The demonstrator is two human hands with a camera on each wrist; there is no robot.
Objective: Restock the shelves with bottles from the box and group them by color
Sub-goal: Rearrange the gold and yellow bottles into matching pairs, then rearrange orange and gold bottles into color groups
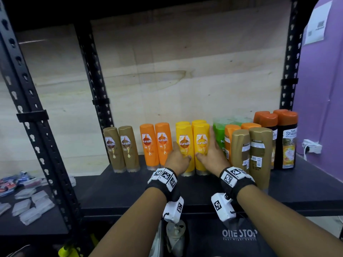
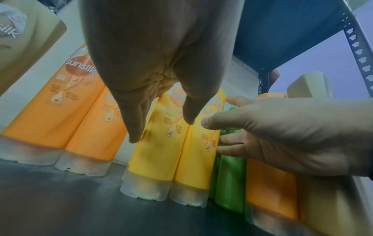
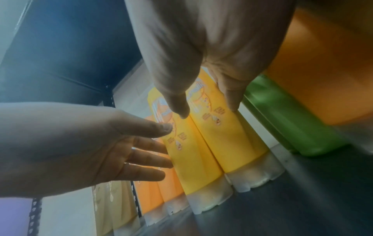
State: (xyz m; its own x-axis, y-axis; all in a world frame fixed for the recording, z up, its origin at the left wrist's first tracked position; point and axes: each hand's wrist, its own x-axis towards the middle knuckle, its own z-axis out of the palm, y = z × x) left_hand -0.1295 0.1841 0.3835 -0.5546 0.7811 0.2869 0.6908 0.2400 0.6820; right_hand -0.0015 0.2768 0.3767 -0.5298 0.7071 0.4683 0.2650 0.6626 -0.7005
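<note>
Two yellow Sunsilk bottles (image 1: 193, 145) stand side by side at the front of a yellow group on the black shelf (image 1: 130, 191). My left hand (image 1: 178, 157) lies with straight fingers along the left bottle's (image 2: 161, 159) outer side, thumb on its front. My right hand (image 1: 209, 152) does the same on the right bottle (image 3: 232, 143). Together both hands flank the pair. To the left stand two orange bottles (image 1: 156, 143) and two brown ones (image 1: 120, 149). Green bottles (image 1: 218, 134) stand just right of the yellow group.
At the right are mixed orange bottles (image 1: 230, 140), two gold ones (image 1: 250, 151) with their backs turned, and dark bottles with orange caps (image 1: 278, 138). Black rack uprights (image 1: 37, 127) frame the bay. Clear packets (image 1: 29, 206) lie on the neighbouring shelf. A dark "ONE STOP" box (image 1: 239, 234) sits below.
</note>
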